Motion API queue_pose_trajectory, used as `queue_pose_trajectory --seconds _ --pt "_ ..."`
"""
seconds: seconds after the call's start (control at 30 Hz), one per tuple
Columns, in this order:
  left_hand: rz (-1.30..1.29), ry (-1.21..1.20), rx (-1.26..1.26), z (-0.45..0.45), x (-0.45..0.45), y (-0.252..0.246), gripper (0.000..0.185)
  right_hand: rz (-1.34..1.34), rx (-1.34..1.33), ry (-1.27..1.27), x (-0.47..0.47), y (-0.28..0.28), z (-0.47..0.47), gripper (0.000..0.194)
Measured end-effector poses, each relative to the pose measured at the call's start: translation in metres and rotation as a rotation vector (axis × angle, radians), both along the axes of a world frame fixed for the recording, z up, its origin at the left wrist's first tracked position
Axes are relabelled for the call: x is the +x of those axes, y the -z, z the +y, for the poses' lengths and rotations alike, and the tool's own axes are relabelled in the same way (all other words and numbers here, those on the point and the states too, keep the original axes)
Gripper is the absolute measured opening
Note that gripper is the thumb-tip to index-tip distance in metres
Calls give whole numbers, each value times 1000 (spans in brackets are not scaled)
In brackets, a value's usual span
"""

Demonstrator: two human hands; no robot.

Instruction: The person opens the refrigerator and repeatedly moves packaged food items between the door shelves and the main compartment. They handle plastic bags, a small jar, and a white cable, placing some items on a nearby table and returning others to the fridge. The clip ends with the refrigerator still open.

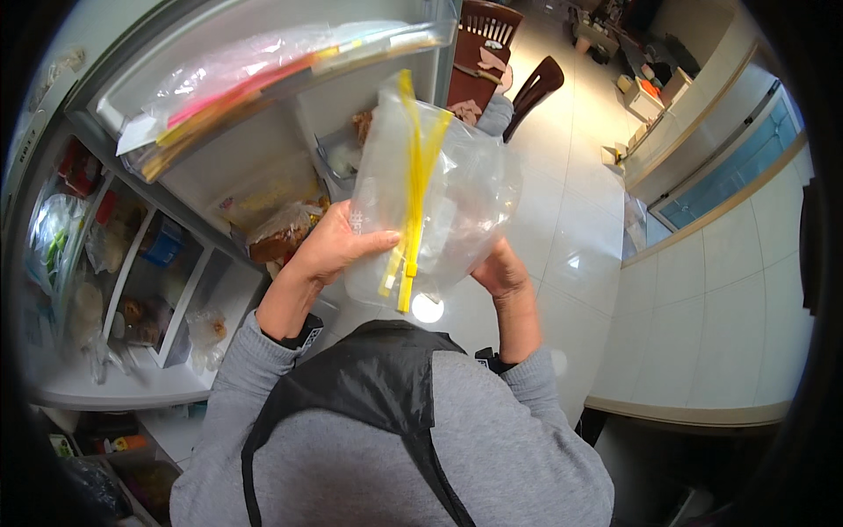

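Note:
In the head view, my left hand (346, 242) grips clear plastic slider bags (454, 191) near their yellow zip edges, its thumb lying on top of the plastic. My right hand (502, 269) holds the bags' lower right side, the fingers partly hidden behind the film. A yellow slider (411, 269) sits near the bottom end of one zip strip. The bags look flat, and more than one yellow strip shows. They are in front of my chest, above the tiled floor. Beside my left hand, a bagged brown food item (283, 230) lies in a refrigerator door bin.
An open refrigerator door (263, 125) with packed bins spans the upper left. Refrigerator shelves (125, 263) with bagged food stand at the left, above an open drawer (141, 461). A dining table (471, 85) and wooden chair (537, 92) are beyond. A tiled wall (698, 316) is at the right.

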State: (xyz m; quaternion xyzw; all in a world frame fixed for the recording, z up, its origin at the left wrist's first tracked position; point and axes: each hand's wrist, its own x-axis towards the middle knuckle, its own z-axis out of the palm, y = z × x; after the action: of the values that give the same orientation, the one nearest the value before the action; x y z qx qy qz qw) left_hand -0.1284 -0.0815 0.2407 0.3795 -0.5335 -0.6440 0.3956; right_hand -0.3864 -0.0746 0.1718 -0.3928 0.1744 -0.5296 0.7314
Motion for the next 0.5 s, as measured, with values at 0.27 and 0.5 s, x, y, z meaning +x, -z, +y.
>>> queue_pose_trajectory --seconds 0.27,0.5 --pt "-756 -397 -687 7 -16 64 37 303 287 41 33 5 20 67" --pt "-986 -287 -841 46 -55 85 74 445 48 235 87 18 25 58"
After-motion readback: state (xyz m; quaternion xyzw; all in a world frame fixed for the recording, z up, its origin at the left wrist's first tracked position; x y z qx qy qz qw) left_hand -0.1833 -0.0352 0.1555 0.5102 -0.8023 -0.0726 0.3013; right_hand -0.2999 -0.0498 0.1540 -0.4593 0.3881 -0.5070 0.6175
